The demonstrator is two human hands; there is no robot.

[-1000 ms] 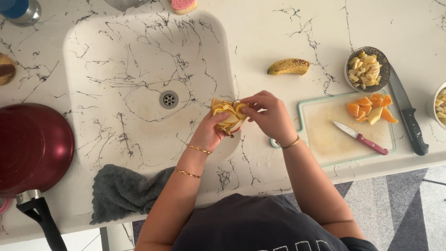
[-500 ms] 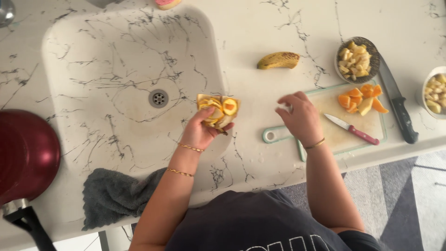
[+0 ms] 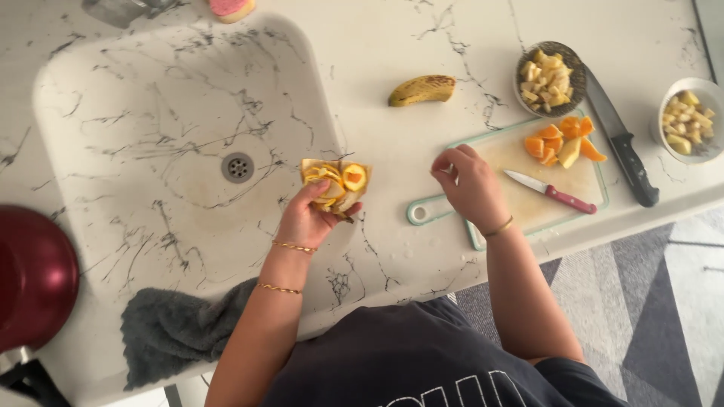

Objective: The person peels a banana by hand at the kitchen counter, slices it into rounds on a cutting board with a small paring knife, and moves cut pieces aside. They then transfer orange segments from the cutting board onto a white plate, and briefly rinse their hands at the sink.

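Now we are gripping a bunch of limp orange and yellow fruit peels (image 3: 334,185) in our left hand (image 3: 309,220), at the marbled white sink's (image 3: 151,136) right edge; keeping fingers closed stops scraps dropping. Our right hand (image 3: 471,185) is hovering empty, loosely curled, over the pale cutting board's (image 3: 528,200) left end.

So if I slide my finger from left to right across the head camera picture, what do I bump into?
Red pan → grey towel → sink drain → left hand with fruit peels → banana → right hand → small red-handled knife → big black-handled knife → white bowl.
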